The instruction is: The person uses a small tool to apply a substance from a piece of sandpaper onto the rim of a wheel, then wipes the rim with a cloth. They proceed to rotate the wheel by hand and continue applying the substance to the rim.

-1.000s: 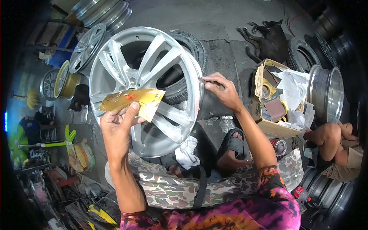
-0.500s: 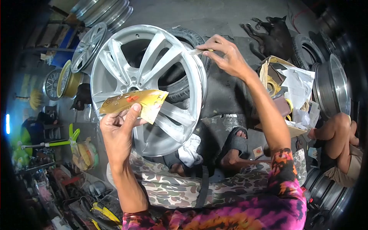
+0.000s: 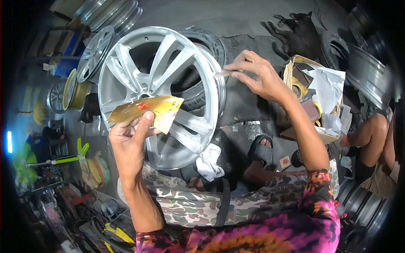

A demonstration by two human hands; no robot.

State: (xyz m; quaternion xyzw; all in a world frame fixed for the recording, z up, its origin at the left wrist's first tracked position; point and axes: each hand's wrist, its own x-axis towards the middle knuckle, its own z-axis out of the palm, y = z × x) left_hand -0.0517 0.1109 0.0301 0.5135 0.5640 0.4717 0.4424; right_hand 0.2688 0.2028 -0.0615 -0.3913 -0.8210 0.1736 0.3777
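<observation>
A silver alloy wheel point(image 3: 145, 82) with pale smeared patches on its spokes and lip stands tilted before me. My left hand point(image 3: 131, 143) pinches a bent gold card point(image 3: 126, 111) between thumb and fingers, in front of the wheel's lower spokes. A dab of orange-red paste point(image 3: 144, 106) and some pale bits lie on the card. At the wheel's upper right edge, my right hand point(image 3: 259, 76) grips a small scraper point(image 3: 222, 74) by its end. Its blade is against or very close to the lip; exact contact is blurred.
Behind the wheel lies a tire point(image 3: 206, 44). A cardboard box point(image 3: 333, 137) of papers and tape sits right, below a lying black dog point(image 3: 299, 36). Another person's bent leg point(image 3: 371, 135) shows far right. A white cloth point(image 3: 210, 162) hangs near my feet; more wheels point(image 3: 97, 52) stand left.
My right hand and the scraper have moved down along the wheel's right edge. The left hand still holds the card in nearly the same place. A wheel at far right has tilted.
</observation>
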